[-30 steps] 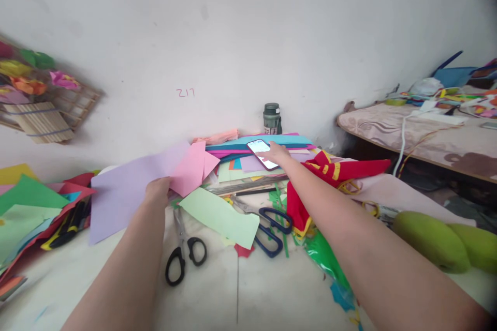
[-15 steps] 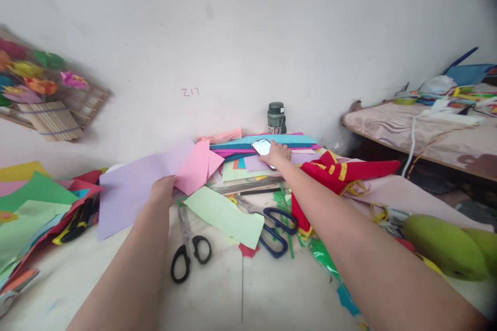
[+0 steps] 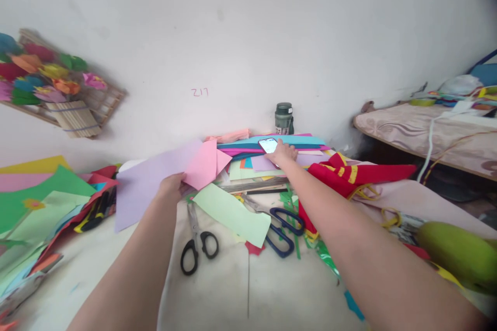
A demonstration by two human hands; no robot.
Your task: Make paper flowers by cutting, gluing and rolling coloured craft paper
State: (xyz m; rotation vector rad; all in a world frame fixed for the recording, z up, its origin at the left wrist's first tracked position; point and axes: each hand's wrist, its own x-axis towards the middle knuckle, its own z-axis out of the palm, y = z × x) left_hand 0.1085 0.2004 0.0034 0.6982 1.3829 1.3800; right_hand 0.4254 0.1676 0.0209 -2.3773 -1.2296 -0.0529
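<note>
My left hand (image 3: 172, 186) is closed at the lower left corner of a folded pink paper (image 3: 204, 165). Behind that hand a large purple sheet (image 3: 149, 178) spreads out. A phone (image 3: 267, 145) with a lit screen rests against the stacked coloured papers (image 3: 306, 140). My right hand (image 3: 282, 154) lies over its lower part, thumb to the left and fingers to the right, closed around it. In front lie a light green paper strip (image 3: 233, 215), black-handled scissors (image 3: 198, 243) and blue-handled scissors (image 3: 281, 232), partly under the strip.
A green bottle (image 3: 284, 118) stands by the wall. Red cloth with yellow trim (image 3: 365, 173) and a green mango-like fruit (image 3: 454, 253) lie at right. Coloured sheets (image 3: 42, 191) and a cutter (image 3: 93, 214) lie at left. Paper flowers (image 3: 58, 83) hang on the wall.
The view has swung slightly left, so everything sits further right in the picture. Both hands stay at the same things, with the phone and pink paper about where they were.
</note>
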